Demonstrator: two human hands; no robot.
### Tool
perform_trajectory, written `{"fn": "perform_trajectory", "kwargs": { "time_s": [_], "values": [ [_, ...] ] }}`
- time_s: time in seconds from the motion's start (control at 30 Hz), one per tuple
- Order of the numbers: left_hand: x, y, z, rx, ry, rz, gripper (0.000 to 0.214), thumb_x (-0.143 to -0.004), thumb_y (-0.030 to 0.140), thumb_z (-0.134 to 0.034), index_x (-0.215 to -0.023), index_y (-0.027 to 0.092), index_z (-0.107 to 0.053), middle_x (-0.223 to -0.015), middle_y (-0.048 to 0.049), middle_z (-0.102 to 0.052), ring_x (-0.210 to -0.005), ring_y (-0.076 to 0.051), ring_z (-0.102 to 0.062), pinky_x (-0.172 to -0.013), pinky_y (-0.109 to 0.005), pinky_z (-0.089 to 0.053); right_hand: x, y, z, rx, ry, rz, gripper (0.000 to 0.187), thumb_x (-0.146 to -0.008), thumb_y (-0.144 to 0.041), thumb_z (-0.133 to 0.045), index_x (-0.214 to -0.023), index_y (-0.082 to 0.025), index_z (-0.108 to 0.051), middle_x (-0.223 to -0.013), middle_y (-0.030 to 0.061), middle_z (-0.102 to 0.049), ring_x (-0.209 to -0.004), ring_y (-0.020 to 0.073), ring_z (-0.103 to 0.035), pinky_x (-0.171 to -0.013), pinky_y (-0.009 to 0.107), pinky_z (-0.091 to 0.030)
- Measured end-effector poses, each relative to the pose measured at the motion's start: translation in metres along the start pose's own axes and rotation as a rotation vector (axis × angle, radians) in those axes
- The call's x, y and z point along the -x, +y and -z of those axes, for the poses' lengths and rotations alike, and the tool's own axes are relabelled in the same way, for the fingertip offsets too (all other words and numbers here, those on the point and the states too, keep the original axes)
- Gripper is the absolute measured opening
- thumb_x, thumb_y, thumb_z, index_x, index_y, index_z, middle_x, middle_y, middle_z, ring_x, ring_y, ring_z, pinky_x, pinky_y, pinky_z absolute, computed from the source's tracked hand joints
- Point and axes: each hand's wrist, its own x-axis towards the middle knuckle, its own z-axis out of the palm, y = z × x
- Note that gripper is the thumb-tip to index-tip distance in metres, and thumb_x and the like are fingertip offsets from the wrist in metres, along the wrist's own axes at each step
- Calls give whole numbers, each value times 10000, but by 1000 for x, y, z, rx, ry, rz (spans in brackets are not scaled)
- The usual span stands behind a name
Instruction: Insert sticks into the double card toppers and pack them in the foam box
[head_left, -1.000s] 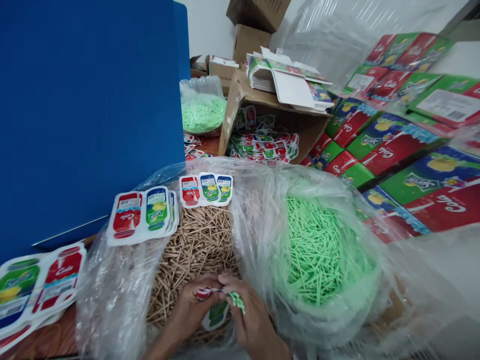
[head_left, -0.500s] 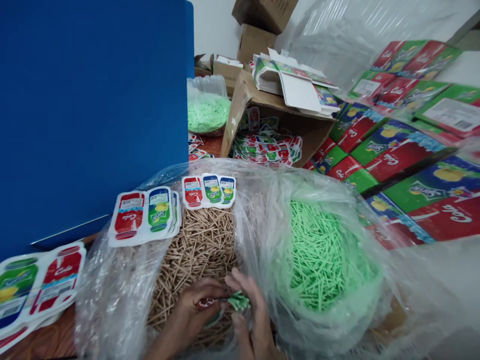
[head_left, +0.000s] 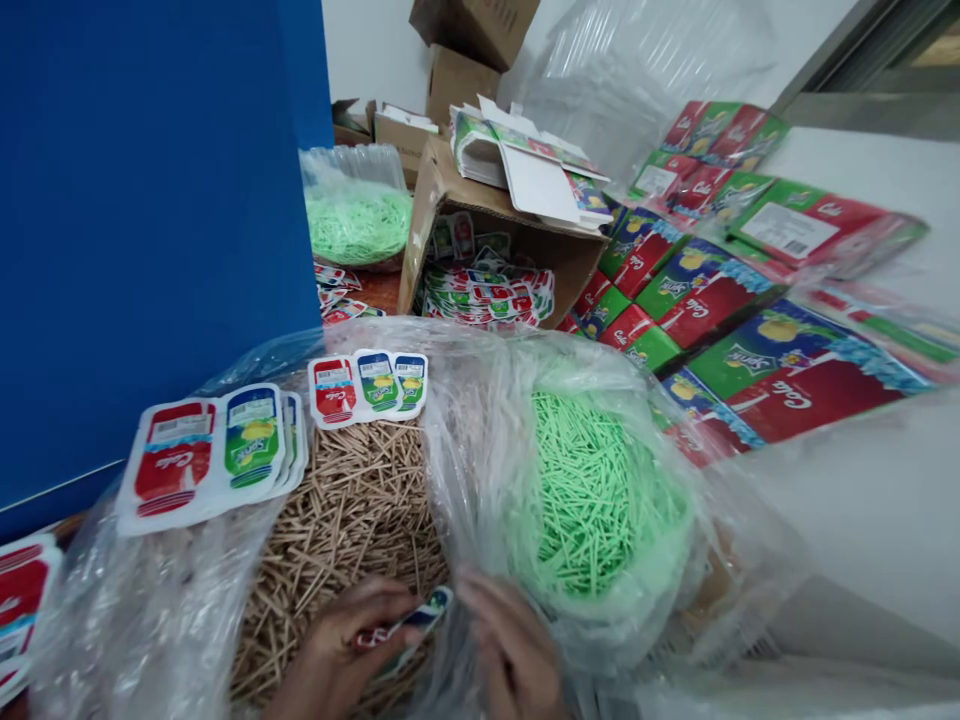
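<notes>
While the left hand (head_left: 343, 645) grasps a small printed card (head_left: 436, 605) over the brown sticks (head_left: 360, 500), the right hand (head_left: 514, 645) is just beside the card's end, its fingers (head_left: 491, 605) blurred (I cannot tell whether its grip holds anything). Green sticks (head_left: 585, 500) lie in a clear bag (head_left: 652, 605) to the right, and fanned cards (head_left: 334, 390) lie at the brown sticks' far edge.

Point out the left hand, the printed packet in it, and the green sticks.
Left hand (head_left: 339, 640): head view, on the back of the hand.
Printed packet (head_left: 433, 607): head view, on its protruding end.
Green sticks (head_left: 585, 495): head view, middle of the pile.
</notes>
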Motion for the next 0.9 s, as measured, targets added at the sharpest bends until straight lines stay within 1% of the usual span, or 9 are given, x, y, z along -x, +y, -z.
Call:
{"fn": "perform_trajectory", "kwargs": {
  "time_s": [0.07, 0.13, 0.3, 0.43, 0.53, 0.6, 0.7, 0.77, 0.9],
  "values": [
    [-1, 3, 0, -30, 21, -68, 215, -706, 169, -739, -890, 278, -744, -807, -2, -750, -703, -133, -712, -630, -133, -541, 1, 21, 15, 190, 187, -149, 242, -909, -161, -442, -1083, -168, -610, -978, 96, -720, -918, 185, -678, -819, 299, -544],
    [-4, 6, -1, -54, 34, -123, 233, -696, 172, -750, -904, 276, -741, -801, -3, -755, -688, -132, -716, -624, -125, -541, -1, 47, 27, 383, 257, -288, 239, -917, -234, -453, -1051, -124, -618, -907, 122, -723, -801, 197, -694, -720, 303, -562],
    [-8, 13, -6, -66, 17, -195, 219, -725, 218, -732, -938, 269, -736, -787, -16, -753, -664, -133, -709, -609, -135, -540, -4, 95, 31, 618, -8, -237, 467, -959, -397, -295, -877, -138, -676, -733, 112, -720, -656, 229, -675, -596, 342, -540],
    [-8, 23, -2, -52, 17, -180, 216, -732, 226, -730, -944, 266, -736, -781, -23, -752, -671, -138, -706, -620, -153, -542, -2, 99, 36, 573, -13, -257, 517, -956, -439, -295, -814, -155, -703, -695, 100, -729, -586, 214, -675, -559, 320, -523],
    [-7, 32, 4, -52, 34, -177, 183, -742, 246, -722, -924, 238, -742, -757, -41, -748, -666, -144, -705, -620, -163, -541, -7, 84, 51, 425, 51, -315, 457, -917, -482, -395, -843, -173, -723, -832, 95, -753, -717, 224, -708, -669, 331, -542],
    [-6, 37, 6, -65, 40, -173, 171, -751, 258, -712, -915, 217, -744, -757, -57, -747, -675, -151, -704, -622, -170, -540, -13, 62, 60, 295, 199, -370, 382, -863, -480, -508, -827, -171, -729, -838, 90, -754, -773, 239, -704, -768, 356, -533],
    [-6, 39, 7, -96, 38, -190, 170, -744, 263, -718, -901, 202, -743, -760, -64, -749, -671, -154, -699, -627, -178, -537, -20, 16, 60, 49, 490, -660, 247, -848, -379, -581, -904, -174, -707, -783, 50, -752, -665, 193, -699, -681, 290, -555],
    [-6, 38, 7, -104, 25, -208, 170, -743, 259, -720, -901, 199, -738, -751, -60, -747, -656, -150, -693, -618, -179, -532, -20, -12, 48, -124, 456, -662, 225, -820, -388, -616, -852, -182, -700, -646, 19, -735, -521, 168, -673, -559, 253, -555],
    [-4, 37, 9, -105, -21, -219, 165, -750, 238, -713, -907, 188, -729, -741, -62, -737, -640, -149, -681, -612, -186, -526, -18, -42, 12, -305, 404, -556, 137, -804, -315, -654, -881, -205, -681, -701, 29, -737, -589, 160, -686, -602, 248, -562]
  ]
}}
